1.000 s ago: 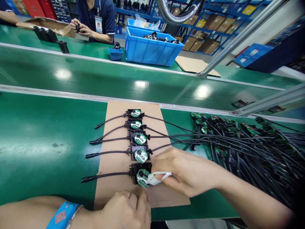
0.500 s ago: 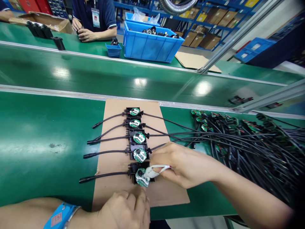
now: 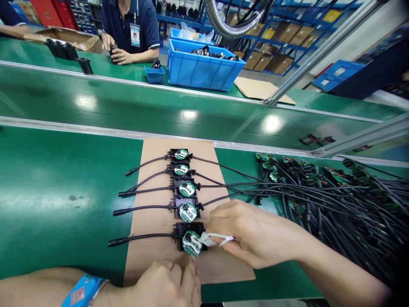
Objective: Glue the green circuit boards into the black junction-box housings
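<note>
In my right hand (image 3: 246, 228) is a white squeeze tube (image 3: 219, 239), its tip at the right edge of the nearest round green circuit board (image 3: 192, 243). A curved band of white paste lies on this board. My left hand (image 3: 171, 281) has its fingers bent together, pinching the board's lower edge; the fingertips are partly hidden. Beneath the board sits an open black housing (image 3: 200, 229) with a black cable (image 3: 140, 238) leading left. Several more housings with pasted circuit boards (image 3: 188, 212) stand in a column beyond it, on a cardboard sheet (image 3: 153, 264).
A large heap of black cables with boards (image 3: 319, 200) covers the right of the green bench (image 3: 64, 179). A clear upright panel with a metal rail (image 3: 105, 133) runs behind. Past it are a blue bin (image 3: 204, 70), a small blue tray (image 3: 155, 76) and a co-worker (image 3: 128, 32) handling a black part.
The tube's tip has moved slightly right along the nearest board, and the white band there shows more fully. My left hand stays nearly still. The whole view has shifted down slightly.
</note>
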